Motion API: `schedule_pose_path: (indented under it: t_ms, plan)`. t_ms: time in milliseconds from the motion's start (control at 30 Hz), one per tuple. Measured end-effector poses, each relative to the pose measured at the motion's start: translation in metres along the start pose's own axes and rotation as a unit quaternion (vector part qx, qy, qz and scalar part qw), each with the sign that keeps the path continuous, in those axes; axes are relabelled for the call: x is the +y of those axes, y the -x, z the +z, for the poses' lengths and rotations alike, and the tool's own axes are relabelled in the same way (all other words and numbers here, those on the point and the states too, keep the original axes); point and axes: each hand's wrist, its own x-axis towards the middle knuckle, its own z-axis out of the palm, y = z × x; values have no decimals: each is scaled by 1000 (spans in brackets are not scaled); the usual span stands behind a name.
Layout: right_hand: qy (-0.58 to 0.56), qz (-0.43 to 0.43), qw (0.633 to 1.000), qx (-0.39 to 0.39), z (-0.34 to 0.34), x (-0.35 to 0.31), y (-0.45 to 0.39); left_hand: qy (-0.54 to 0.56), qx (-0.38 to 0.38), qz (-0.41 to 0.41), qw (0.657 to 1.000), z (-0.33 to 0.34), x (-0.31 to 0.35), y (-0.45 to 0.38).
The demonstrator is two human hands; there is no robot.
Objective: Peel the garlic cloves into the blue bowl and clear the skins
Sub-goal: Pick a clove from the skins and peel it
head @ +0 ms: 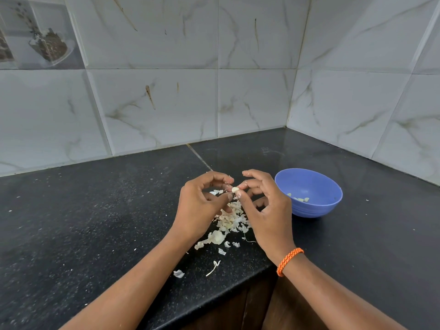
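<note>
- Two bare forearms reach up from the bottom edge toward the middle of the frame, over a black speckled countertop [95, 222].
- The left hand [200, 206] sits just left of centre, its fingers curled inward, with thumb and fingertips closing on a small pale garlic clove [235, 189].
- The right hand [266, 210] sits just right of centre, its thumb and curled fingers pinching the same clove from the other side, so both hands meet on it a little above the counter.
- An orange braided wristband [289, 261] circles the right wrist, lower right of centre.
- A loose pile of white papery garlic skins [229, 221] lies on the counter directly below and between the hands, with a few stray scraps trailing down toward the counter's front edge.
- A blue bowl [316, 208] stands on the counter just to the right of the right hand, right of centre; it does not touch the hand.
- A few pale peeled cloves [300, 199] rest in the bottom of the bowl.
- Grey-veined marble-look wall tiles [214, 67] fill the upper half of the frame and meet in a corner at the upper right.
- A decorative tile [45, 41] showing a glass container of dark contents is at the upper left.
</note>
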Motion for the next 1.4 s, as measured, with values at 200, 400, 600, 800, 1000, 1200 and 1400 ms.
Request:
schedule_pose_path:
  t_ms: [200, 400, 600, 800, 1000, 1200, 1400]
  plan:
    - [-3, 11, 1000, 4, -2, -1, 0, 8, 5, 19, 1000, 1, 3, 1]
    - [4, 7, 1000, 7, -2, 0, 0, 3, 19, 27, 999, 0, 1, -2]
    - [0, -1, 1000, 3, -1, -2, 1, 19, 58, 26, 998, -1, -3, -2]
    - [0, -3, 1000, 2, 0, -2, 2, 13, 25, 13, 1000, -1, -6, -5]
    - [34, -21, 999, -1, 1, 0, 2, 113, -10, -20, 993, 0, -3, -3]
    - [60, -27, 998, -9, 1, 2, 3, 145, -11, -39, 989, -2, 0, -2]
    - [69, -37, 997, -29, -2, 0, 2, 178, -9, -78, 981, -3, 1, -2]
